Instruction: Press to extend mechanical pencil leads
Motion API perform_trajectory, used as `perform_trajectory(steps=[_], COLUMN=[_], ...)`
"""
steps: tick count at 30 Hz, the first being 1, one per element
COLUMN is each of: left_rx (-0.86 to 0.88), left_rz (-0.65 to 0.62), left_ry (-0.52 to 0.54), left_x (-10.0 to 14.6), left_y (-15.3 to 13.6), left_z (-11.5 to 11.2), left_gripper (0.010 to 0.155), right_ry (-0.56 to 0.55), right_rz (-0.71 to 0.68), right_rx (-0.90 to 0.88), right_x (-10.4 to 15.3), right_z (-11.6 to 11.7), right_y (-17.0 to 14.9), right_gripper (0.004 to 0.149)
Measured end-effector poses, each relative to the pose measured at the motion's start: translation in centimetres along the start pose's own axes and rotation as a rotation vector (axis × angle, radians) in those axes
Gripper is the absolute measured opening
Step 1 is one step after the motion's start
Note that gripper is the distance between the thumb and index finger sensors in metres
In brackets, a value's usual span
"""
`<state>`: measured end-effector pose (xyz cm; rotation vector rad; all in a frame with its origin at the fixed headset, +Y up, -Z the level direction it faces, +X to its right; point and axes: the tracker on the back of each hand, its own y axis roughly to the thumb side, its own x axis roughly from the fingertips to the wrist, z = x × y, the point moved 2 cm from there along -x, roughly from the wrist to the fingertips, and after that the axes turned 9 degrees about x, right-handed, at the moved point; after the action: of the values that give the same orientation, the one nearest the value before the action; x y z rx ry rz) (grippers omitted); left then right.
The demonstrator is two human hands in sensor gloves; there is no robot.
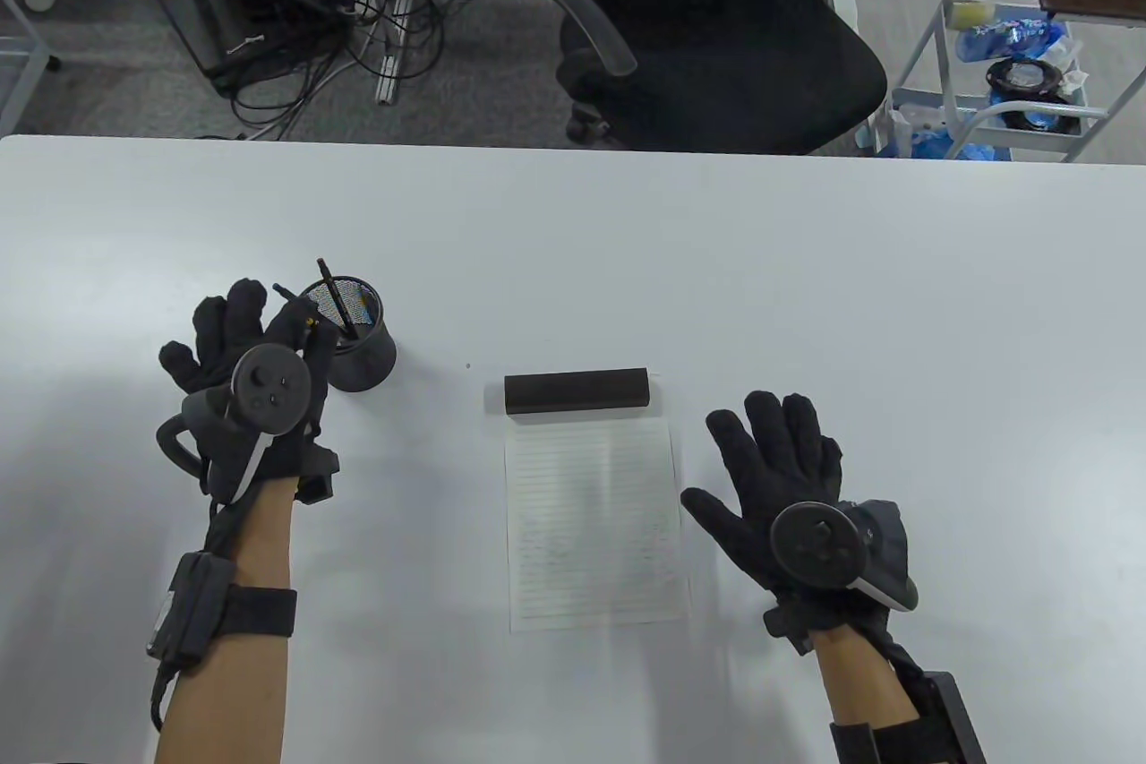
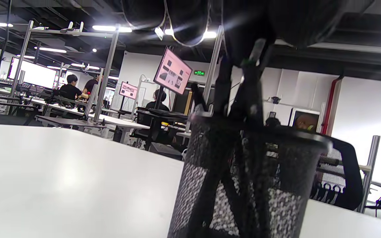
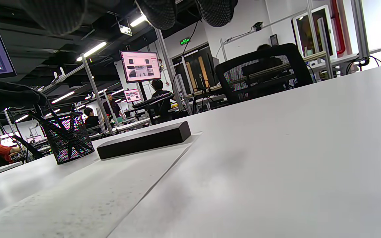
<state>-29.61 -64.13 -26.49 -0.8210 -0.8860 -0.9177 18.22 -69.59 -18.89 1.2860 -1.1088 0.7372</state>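
While the white table (image 1: 806, 262) is filling most of the table view, a lined sheet of paper (image 1: 595, 522) is lying near its middle, with a black rectangular block (image 1: 576, 390) sitting along the sheet's far edge. To the left of the block, well apart from it, a black mesh pen cup (image 1: 358, 343) is standing upright – 1 dark mechanical pencil (image 1: 337, 298) is leaning inside it, its top poking above the rim. The left hand (image 1: 246, 352) is hovering just beside the cup's left side, fingers curled at the rim and pinching a 2nd pencil (image 1: 288, 295) whose tip is sticking out beyond the fingertips. The right hand (image 1: 788, 477) is resting open – fingers spread and straight – on the table just right of the paper, holding nothing.
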Motion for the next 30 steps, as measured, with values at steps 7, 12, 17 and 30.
perform_trajectory(steps=[7,12,17,30], left_rx=[0.086,0.214,0.468,1.067], left_rz=[-0.063,-0.101,-0.08,-0.041], left_ry=[0.113,0.198,0.162,-0.284], left_x=[0.5,1.9,3.4,6.3], left_y=[2.0,3.5,4.2,5.9], left_z=[4.2,7.3,7.4,-2.3], left_gripper=[0.048,0.049,0.048,0.049], right_ry=[-0.001,-0.006,-0.008,-0.016], right_rz=[-0.004,-0.007,-0.011,-0.013], right_rx=[-0.001,-0.003,-0.003,-0.008], right_x=[0.0,0.1,0.1,0.2], right_z=[0.0,0.0,0.0,-0.2], right_y=[0.1,0.2,0.3,0.3], right_gripper=[0.08,0.08,0.08,0.08])
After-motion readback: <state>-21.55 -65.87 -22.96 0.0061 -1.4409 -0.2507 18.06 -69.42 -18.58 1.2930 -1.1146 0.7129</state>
